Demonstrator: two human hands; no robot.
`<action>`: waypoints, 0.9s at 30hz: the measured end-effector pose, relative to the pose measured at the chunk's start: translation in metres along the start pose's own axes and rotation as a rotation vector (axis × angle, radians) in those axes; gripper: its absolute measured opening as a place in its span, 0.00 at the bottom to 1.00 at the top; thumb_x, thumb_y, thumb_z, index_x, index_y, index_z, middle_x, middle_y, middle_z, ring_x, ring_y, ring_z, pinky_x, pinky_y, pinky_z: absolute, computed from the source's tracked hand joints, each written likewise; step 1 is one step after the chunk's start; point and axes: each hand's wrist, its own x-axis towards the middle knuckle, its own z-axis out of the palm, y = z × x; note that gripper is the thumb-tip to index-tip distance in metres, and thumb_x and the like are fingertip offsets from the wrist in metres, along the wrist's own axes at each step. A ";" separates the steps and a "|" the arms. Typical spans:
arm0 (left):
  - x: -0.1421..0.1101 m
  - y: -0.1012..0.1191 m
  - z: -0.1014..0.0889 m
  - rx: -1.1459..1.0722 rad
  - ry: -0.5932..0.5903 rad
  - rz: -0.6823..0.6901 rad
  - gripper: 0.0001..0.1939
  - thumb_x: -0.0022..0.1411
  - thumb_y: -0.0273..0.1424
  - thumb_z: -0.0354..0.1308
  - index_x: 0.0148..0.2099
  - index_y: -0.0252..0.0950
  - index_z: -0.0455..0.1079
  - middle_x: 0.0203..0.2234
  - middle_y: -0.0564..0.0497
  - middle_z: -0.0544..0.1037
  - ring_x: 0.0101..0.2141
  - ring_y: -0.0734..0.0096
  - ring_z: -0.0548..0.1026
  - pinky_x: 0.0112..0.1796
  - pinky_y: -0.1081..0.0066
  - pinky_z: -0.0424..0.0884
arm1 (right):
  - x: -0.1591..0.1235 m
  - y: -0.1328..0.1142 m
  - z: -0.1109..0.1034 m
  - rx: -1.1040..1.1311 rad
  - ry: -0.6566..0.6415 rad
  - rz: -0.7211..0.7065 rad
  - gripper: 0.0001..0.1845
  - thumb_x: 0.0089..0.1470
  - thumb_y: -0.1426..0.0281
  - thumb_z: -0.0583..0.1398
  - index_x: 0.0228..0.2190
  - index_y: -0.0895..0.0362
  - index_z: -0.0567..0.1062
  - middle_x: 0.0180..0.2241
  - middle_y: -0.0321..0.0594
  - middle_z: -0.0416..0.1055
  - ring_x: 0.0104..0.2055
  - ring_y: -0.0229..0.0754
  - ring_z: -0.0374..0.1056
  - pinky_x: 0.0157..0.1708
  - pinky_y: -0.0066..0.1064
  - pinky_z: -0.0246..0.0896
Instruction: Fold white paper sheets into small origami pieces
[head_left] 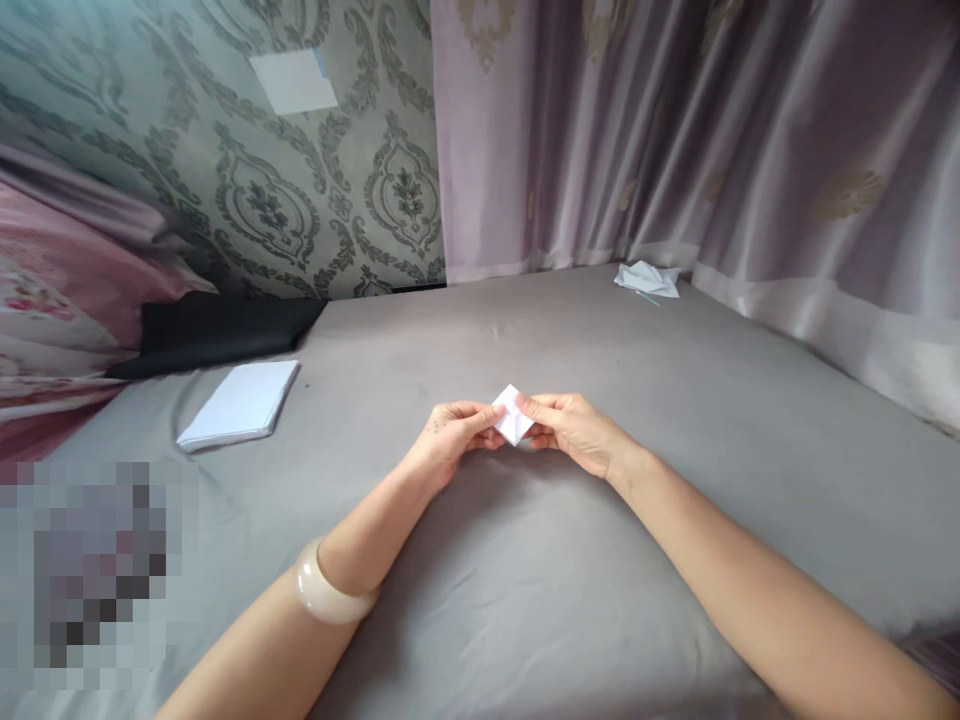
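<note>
A small piece of folded white paper (514, 424), diamond-shaped with creases across its face, is held up between my two hands over the grey sheet. My left hand (454, 432) pinches its left corner, thumb on the front and fingers behind. On the opposite side my right hand (576, 428) grips the right corner in the same way, its thumb lying on the paper's face. The fingertips behind the paper are partly hidden. A pale bangle (330, 592) circles my left forearm.
A stack of white paper (244, 402) lies at the left on the grey sheet (570, 590), near a black cloth (217, 330). Folded white papers (646, 279) rest at the far right by the curtain (570, 140). A pixelated patch covers the lower left.
</note>
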 end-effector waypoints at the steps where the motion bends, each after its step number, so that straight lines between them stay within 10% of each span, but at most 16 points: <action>1: 0.000 0.000 -0.001 -0.007 0.008 -0.001 0.17 0.49 0.39 0.68 0.30 0.28 0.75 0.21 0.48 0.74 0.24 0.75 0.71 0.30 0.72 0.67 | 0.000 0.001 0.000 0.015 -0.009 0.026 0.20 0.44 0.54 0.67 0.31 0.57 0.81 0.32 0.41 0.76 0.33 0.36 0.68 0.31 0.26 0.62; 27: 0.005 0.003 -0.010 0.179 -0.027 -0.064 0.16 0.52 0.38 0.63 0.20 0.33 0.66 0.17 0.51 0.69 0.18 0.78 0.63 0.22 0.73 0.54 | 0.007 0.009 0.005 0.096 0.065 0.134 0.08 0.46 0.67 0.68 0.27 0.60 0.80 0.28 0.40 0.76 0.28 0.32 0.68 0.28 0.22 0.67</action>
